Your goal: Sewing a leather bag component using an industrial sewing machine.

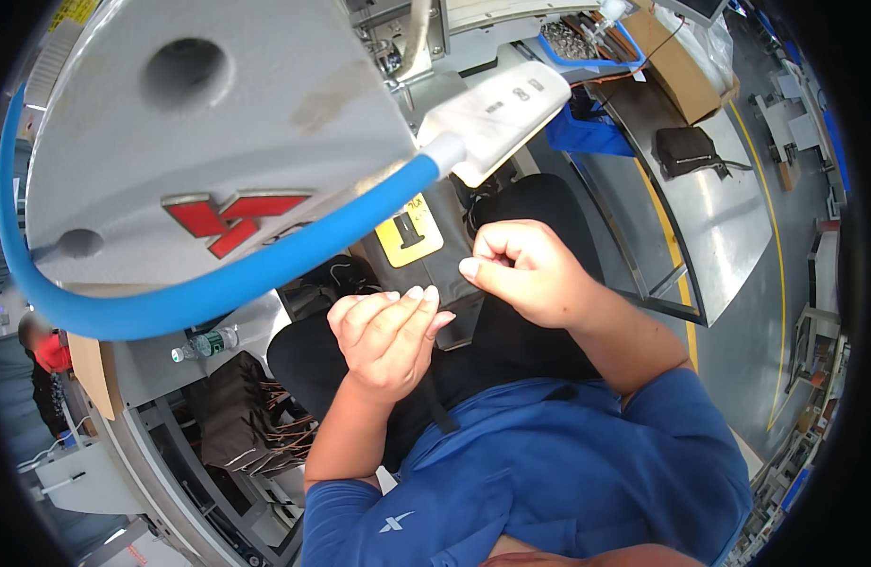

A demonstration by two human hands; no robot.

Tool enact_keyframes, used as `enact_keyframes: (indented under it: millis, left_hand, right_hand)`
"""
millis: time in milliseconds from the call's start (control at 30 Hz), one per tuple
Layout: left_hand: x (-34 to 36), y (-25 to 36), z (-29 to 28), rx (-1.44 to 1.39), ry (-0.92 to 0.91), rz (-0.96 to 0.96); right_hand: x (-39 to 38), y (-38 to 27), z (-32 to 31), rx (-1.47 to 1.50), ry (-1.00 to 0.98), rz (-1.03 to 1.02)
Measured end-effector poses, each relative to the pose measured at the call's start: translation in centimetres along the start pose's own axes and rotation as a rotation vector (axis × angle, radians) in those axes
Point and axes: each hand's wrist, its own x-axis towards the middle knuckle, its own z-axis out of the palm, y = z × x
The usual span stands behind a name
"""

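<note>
In front of my body, my left hand (384, 342) is raised with its fingers lying close together and bent toward the thumb. What they pinch, if anything, is too small to make out. My right hand (535, 269) is curled a little farther off to the right, its thumb pressed against the bent index finger; anything inside it is hidden. The two hands are apart. Just beyond them is a yellow label (426, 248) with a dark pictogram on a grey surface. A large grey machine head (294, 113) with a red emblem looms at the upper left, nearest my left hand.
A thick blue tube (265, 274) curves across the machine to a white control box (497, 113). At right stands a metal-topped table (738, 217) with a black pouch (686, 151). Blue bin (591, 61) holds small metal parts. A clear bottle (207, 343) and dark fabric pieces (232, 411) are left.
</note>
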Motion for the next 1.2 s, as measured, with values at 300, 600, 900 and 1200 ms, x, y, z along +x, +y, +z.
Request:
enact_keyframes:
  millis: [300,600,900,1200]
  left_hand:
    - [0.2,-0.2,0.1,-0.018,0.018,0.018]
    - [0.4,-0.2,-0.2,-0.041,0.018,0.018]
    - [0.2,-0.9,-0.1,-0.771,-0.011,-0.953]
    - [-0.2,-1.3,-0.1,-1.028,-0.058,-0.976]
  right_hand:
    - [0.5,-0.3,0.2,-0.227,0.102,0.005]
    - [0.8,0.3,-0.1,-0.056,0.029,0.018]
    - [1.5,-0.1,-0.1,-0.118,0.121,0.050]
    - [1.9,0.3,0.2,-0.053,0.066,-0.005]
